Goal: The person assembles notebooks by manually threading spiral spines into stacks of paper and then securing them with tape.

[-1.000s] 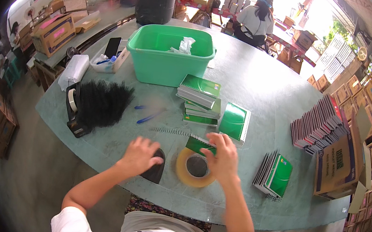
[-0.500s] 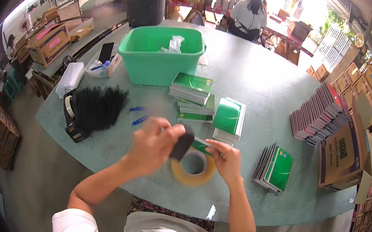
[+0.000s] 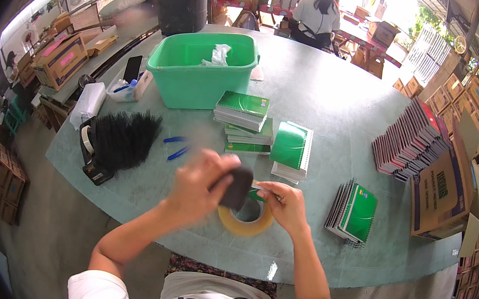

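Left hand [image 3: 196,184] (blurred) is clamped on a dark rounded pad [image 3: 239,188]; right hand [image 3: 284,202] pinches a mostly hidden green notebook [image 3: 256,195] near 1 yellowish tape roll [image 3: 243,228].

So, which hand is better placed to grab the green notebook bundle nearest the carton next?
Probably the right hand: it is nearer that green notebook bundle, on the same side, though it pinches something green. The left hand is farther across and holds a dark object.
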`<state>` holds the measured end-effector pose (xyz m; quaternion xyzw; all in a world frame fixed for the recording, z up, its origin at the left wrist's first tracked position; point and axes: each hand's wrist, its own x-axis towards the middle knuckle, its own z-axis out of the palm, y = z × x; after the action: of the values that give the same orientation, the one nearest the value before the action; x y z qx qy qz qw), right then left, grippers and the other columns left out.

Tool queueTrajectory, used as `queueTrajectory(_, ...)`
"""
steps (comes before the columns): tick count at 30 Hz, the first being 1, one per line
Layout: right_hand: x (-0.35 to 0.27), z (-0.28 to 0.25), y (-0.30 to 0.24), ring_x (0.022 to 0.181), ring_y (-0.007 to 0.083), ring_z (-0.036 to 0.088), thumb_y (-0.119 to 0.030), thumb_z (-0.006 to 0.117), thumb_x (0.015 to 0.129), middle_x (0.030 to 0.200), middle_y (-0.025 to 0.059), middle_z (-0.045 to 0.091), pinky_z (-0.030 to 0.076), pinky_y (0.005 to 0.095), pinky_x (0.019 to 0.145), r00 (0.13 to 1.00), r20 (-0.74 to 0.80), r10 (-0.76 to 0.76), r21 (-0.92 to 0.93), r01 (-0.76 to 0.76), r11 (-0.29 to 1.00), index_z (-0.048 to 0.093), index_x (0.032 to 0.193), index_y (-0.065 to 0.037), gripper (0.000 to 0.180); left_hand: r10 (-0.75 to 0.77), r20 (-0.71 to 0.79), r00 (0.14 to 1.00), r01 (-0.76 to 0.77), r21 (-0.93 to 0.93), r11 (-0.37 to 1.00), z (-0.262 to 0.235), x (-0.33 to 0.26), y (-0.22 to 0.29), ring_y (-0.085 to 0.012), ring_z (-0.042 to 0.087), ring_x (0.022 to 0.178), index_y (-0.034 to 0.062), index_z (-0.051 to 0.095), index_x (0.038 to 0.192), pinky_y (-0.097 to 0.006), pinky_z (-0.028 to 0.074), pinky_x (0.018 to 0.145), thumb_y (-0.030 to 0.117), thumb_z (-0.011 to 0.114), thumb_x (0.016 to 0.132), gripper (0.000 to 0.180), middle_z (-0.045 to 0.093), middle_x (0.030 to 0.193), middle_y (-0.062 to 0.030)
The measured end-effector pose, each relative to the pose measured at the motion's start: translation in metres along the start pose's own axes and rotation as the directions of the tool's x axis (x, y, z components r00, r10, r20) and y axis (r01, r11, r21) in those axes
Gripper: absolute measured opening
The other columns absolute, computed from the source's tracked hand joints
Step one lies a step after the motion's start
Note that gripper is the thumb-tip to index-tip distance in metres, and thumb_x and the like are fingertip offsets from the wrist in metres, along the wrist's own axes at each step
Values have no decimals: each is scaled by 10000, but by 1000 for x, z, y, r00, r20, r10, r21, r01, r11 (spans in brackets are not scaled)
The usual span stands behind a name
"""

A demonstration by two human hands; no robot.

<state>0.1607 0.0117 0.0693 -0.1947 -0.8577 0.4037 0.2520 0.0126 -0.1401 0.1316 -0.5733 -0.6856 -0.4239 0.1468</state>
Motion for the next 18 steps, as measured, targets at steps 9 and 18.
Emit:
queueTrajectory(9,3,-1,-4,764,265,636,-79,637,794,902,103,668,491,329,659,999,36,-13,74,11,997,664,996,-76,204,-125,-58,990,125,5,992,4,3,5,-256,597,759,168,634,1044,-359,516,640,43,681,715,355,531,870,-79)
queueTrajectory(18,0,12,-16,889,219,598,-87,642,755,888,39,649,425,359,821,919,-170,-356,-568,204,797,631,971,-116,219,-242,830,503,335,70,939,-8,-44,-41,-346,610,867,94,527,1105,-418,481,744,118,668,744,388,633,910,-141)
